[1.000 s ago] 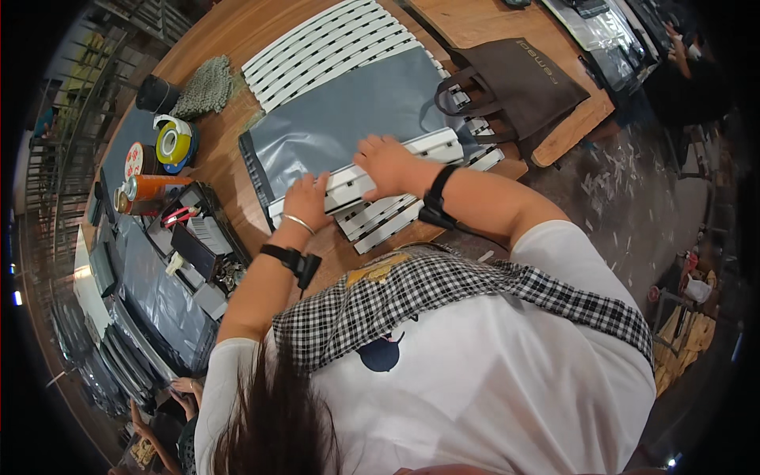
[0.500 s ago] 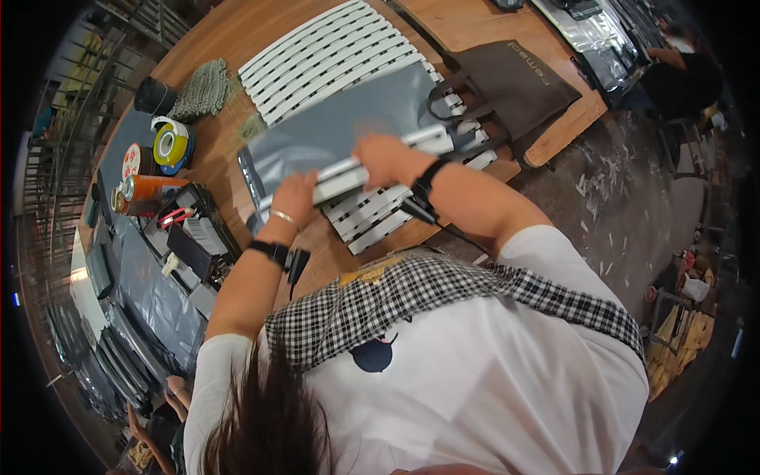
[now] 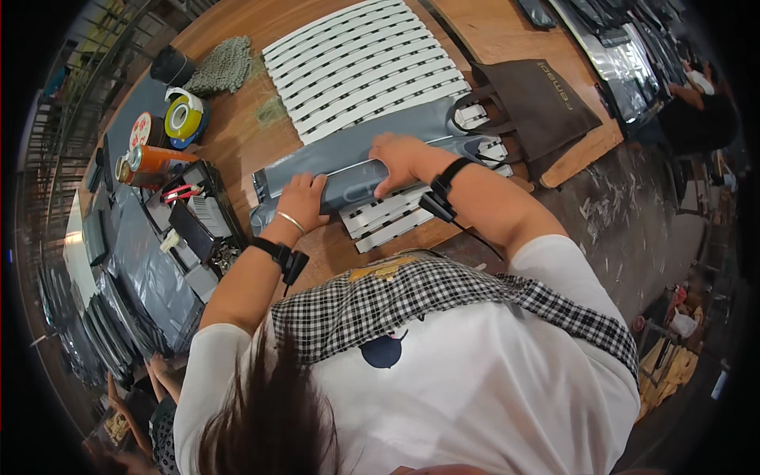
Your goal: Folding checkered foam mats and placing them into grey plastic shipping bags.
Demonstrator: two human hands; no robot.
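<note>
A long grey plastic sheet (image 3: 360, 142) lies across white slatted boards on the wooden table. Its near part is folded over a narrow white bundle, making a flat grey roll (image 3: 352, 184); a thin white strip shows along the fold. My left hand (image 3: 302, 203) grips the roll near its left end, fingers on top and thumb at the near side. Closer to the right end, my right hand (image 3: 401, 161) spans the roll, fingers on the far side and thumb on the near one. Dark straps of a brown bag (image 3: 532, 111) touch the sheet's right end.
The far white slatted panel (image 3: 364, 67) lies behind the sheet. On the left stand a tape dispenser (image 3: 185, 117), an orange spray can (image 3: 154, 161) and a box of tools (image 3: 198, 218). A mesh cloth (image 3: 223, 65) lies behind them. Another person (image 3: 697, 119) works at far right.
The white bundle my hands gripped on top of the sheet is now covered by grey plastic. My hands have come down and nearer, and the view has shifted slightly.
</note>
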